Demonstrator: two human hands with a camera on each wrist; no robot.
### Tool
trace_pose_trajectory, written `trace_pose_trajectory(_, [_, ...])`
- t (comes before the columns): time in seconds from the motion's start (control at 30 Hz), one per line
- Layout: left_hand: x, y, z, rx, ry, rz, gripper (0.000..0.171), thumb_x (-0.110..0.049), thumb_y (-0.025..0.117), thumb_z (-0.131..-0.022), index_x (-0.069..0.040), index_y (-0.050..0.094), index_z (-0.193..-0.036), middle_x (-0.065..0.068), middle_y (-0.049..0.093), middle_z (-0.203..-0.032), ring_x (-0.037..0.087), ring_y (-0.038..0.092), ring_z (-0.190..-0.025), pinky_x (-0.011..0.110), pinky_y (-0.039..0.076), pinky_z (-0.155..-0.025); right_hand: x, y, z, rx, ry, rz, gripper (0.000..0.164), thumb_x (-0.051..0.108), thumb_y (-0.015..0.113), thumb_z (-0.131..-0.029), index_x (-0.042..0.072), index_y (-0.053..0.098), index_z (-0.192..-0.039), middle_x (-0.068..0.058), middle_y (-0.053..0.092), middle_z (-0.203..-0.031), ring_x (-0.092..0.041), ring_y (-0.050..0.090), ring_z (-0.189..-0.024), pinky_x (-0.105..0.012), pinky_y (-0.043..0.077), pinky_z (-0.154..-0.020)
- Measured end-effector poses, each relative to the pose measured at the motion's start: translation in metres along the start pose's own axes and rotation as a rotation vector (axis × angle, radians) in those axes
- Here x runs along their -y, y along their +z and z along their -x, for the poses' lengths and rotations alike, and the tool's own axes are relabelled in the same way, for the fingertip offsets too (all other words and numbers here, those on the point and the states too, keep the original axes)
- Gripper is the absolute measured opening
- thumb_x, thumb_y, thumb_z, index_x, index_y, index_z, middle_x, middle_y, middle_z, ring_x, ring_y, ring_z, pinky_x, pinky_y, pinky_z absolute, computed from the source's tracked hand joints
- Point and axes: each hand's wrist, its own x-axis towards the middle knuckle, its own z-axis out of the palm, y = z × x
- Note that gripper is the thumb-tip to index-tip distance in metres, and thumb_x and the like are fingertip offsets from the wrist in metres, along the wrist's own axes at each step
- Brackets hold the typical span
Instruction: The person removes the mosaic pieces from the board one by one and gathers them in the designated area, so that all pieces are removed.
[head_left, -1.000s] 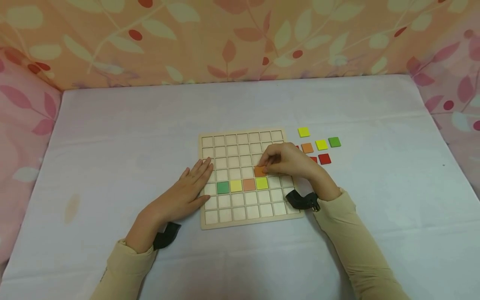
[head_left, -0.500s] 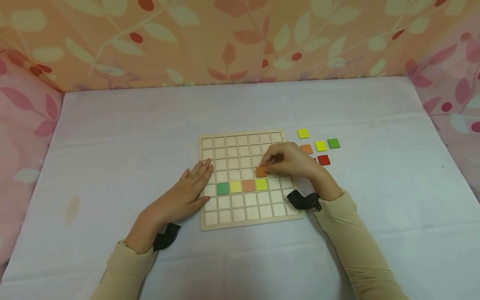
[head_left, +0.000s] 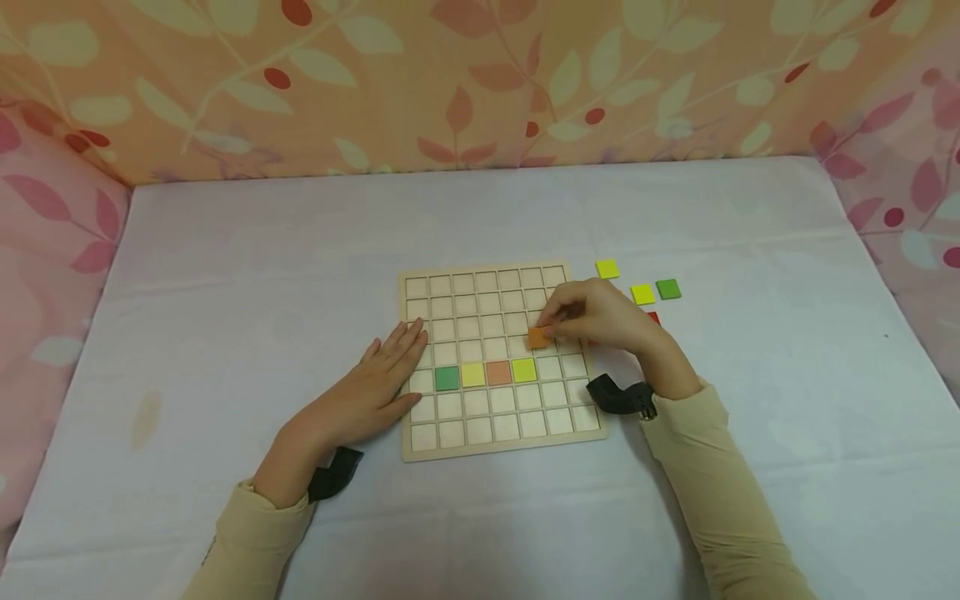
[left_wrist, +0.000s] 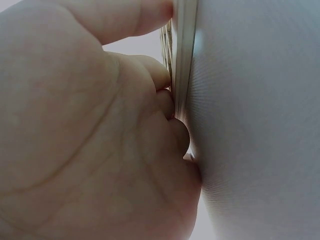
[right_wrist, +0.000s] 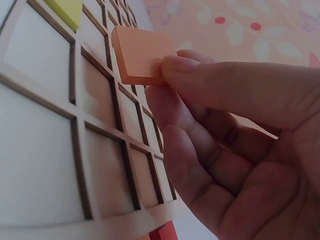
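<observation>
A pale wooden grid board (head_left: 504, 450) lies on the white-covered table. In one row sit a green tile (head_left: 447, 378), a pale yellow tile (head_left: 472, 375), a salmon tile (head_left: 498, 372) and a bright yellow tile (head_left: 523, 370). Between thumb and fingers my right hand (head_left: 600, 318) pinches an orange tile (right_wrist: 142, 55), tilted and lifted off the grid in the right wrist view. My left hand (head_left: 367, 387) lies flat with straight fingers on the board's left edge; the left wrist view shows its fingertips against that edge (left_wrist: 186, 50).
Loose tiles lie right of the board: a yellow tile (head_left: 607, 269), another yellow tile (head_left: 642, 294), a green tile (head_left: 668, 289) and a partly hidden red tile (head_left: 655, 317). A floral cloth (head_left: 480, 92) hangs behind the table.
My right hand has moved a little right, carrying the orange tile up and away from the cell above the bright yellow one. My left hand has stayed put.
</observation>
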Motion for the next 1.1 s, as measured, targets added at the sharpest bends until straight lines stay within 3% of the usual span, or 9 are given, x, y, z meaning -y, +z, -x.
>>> trace_pose_trajectory(0.5, [0.002, 0.004, 0.001, -0.003, 0.005, -0.002, 0.073, -0.021, 0.053, -0.096, -0.002, 0.008, -0.151, 0.01, -0.002, -0.158, 0.025, -0.005, -0.144, 0.054, 0.005, -0.112, -0.004, -0.015, 0.012, -0.016, 0.064, -0.041, 0.01, -0.003, 0.072, -0.079, 0.004, 0.073, -0.087, -0.007, 0.067, -0.091, -0.016, 0.063, -0.079, -0.024, 0.05, -0.069])
trace_pose_trajectory(0.97, [0.0, 0.0, 0.0, 0.01, 0.006, -0.006, 0.072, -0.02, 0.052, -0.096, 0.0, 0.009, -0.15, 0.011, -0.001, -0.158, 0.026, -0.005, -0.144, 0.054, 0.004, -0.112, -0.009, -0.031, 0.022, -0.07, 0.053, -0.016, 0.009, 0.001, 0.072, -0.081, 0.003, 0.073, -0.09, -0.01, 0.068, -0.091, -0.017, 0.062, -0.073, -0.022, 0.048, -0.064])
trace_pose_trajectory(1.1, [-0.001, -0.001, 0.001, 0.009, 0.007, 0.005, 0.072, -0.019, 0.053, -0.096, 0.001, 0.009, -0.15, 0.012, -0.001, -0.158, 0.027, -0.004, -0.144, 0.054, 0.005, -0.112, -0.01, -0.037, 0.028, -0.082, 0.076, -0.019, 0.009, 0.003, 0.072, -0.081, 0.002, 0.072, -0.091, -0.011, 0.069, -0.093, -0.014, 0.064, -0.081, -0.022, 0.048, -0.066])
